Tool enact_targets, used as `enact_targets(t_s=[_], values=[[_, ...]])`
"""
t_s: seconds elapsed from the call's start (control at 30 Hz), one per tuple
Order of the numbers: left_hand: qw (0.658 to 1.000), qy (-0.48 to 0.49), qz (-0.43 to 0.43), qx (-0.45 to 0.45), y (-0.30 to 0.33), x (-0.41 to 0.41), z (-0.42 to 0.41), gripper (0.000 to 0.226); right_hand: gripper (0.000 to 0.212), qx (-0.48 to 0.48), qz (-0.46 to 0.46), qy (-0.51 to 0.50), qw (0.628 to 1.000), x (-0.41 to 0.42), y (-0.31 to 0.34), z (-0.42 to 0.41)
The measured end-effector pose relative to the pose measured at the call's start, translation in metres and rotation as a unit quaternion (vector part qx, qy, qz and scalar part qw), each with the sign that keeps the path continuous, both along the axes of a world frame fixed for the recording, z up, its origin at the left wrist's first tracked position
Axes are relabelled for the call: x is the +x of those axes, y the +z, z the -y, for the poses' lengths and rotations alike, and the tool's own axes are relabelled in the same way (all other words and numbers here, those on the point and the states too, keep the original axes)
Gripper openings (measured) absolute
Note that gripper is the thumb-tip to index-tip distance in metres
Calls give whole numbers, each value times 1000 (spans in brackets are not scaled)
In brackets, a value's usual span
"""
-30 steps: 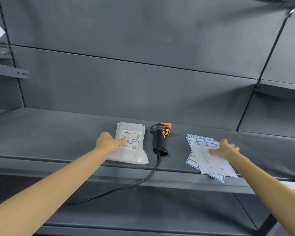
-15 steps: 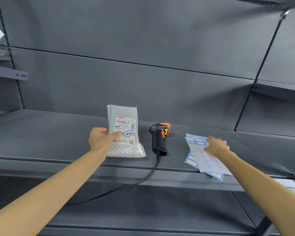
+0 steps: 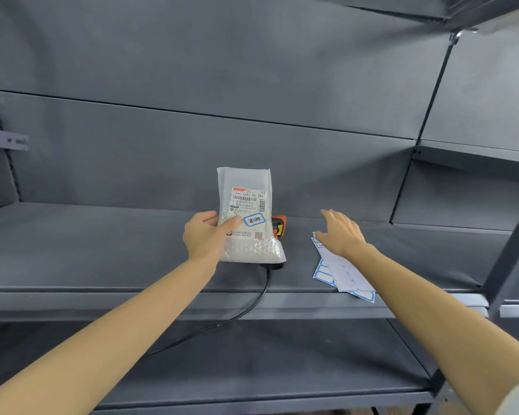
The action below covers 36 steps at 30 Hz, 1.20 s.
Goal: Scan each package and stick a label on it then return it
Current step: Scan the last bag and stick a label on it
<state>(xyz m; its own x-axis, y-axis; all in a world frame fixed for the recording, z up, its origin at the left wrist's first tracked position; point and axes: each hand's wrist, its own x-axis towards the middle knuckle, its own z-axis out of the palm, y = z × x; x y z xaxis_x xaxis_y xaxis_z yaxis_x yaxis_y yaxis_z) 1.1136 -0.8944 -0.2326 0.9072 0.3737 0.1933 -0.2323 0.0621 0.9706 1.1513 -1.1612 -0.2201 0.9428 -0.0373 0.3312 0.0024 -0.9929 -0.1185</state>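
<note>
Two hands reach over a dark grey metal shelf (image 3: 87, 244). The left hand (image 3: 206, 235) grips a clear bubble-wrap package (image 3: 247, 217) by its left edge, thumb across the front and fingers behind, holding it upright above the middle of the shelf, its lower end close to the surface. On the package's front sit a white shipping label (image 3: 247, 200) with barcodes and, below it, a small blue-bordered sticker (image 3: 253, 219) just beside the thumb tip. Behind the package, mostly hidden, lies a black scanner with an orange head (image 3: 279, 224); its black cable (image 3: 222, 323) runs over the shelf's front edge and down to the left. The right hand (image 3: 340, 235) hovers open, fingers spread and relaxed, holding nothing, over the far end of a stack of label sheets (image 3: 346, 274) that lies toward the right of the shelf and reaches its front edge. A lower shelf (image 3: 282, 363) shows beneath.
</note>
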Motion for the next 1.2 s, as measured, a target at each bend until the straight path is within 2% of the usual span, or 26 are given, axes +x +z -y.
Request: enact_targets(t_s=[0.17,0.33,0.5,0.97,1.2], values=[[997,-65,34,22,7,-11,31,20,62,-4,-6,-48,999,-26,4,25],[989,-134,58,39,11,-25,68,19,57,-4,-6,-112,994,-60,6,57],[979,-182,65,64,3,-38,108,11,61,-6,-12,-169,985,-98,7,90],[946,-314,24,72,-40,-91,253,32,57,20,-34,-294,955,-212,-49,207],[928,-360,-8,94,-85,-119,311,33,61,25,-63,-355,933,-257,-92,258]])
